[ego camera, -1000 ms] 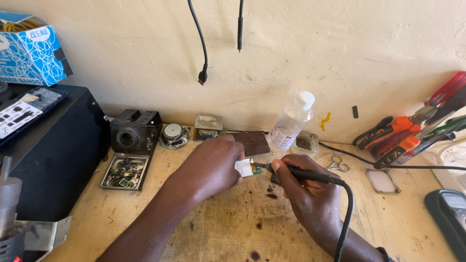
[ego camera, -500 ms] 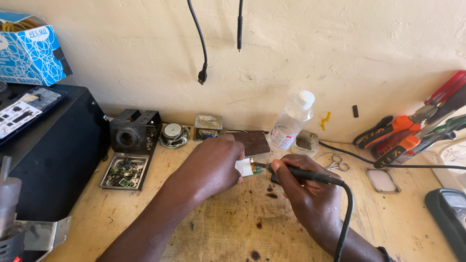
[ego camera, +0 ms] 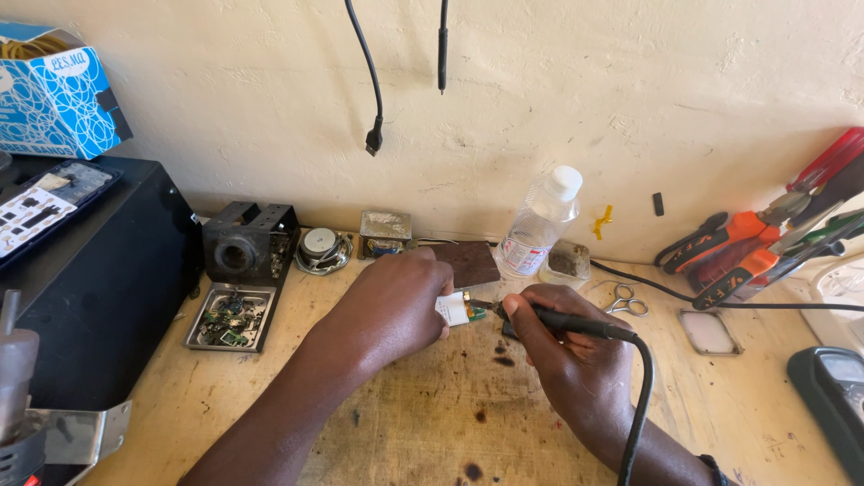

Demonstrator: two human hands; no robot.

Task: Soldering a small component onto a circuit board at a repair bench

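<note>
Board [ego camera: 457, 310], small, white and green, sits pinched in the left hand [ego camera: 396, 306] just in front of the bottle [ego camera: 538, 223]. Right hand [ego camera: 567, 351] grips the soldering iron [ego camera: 576, 322], tip touching the board's edge. Scissors [ego camera: 624, 301] lie right of the bottle.

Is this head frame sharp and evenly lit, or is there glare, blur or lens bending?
Head view: even daylight with soft shadows; left hand, right hand, small white part and soldering iron are sharp; mild glare on clear bottle; wide-angle bending tilts the blue box and pliers.
</note>
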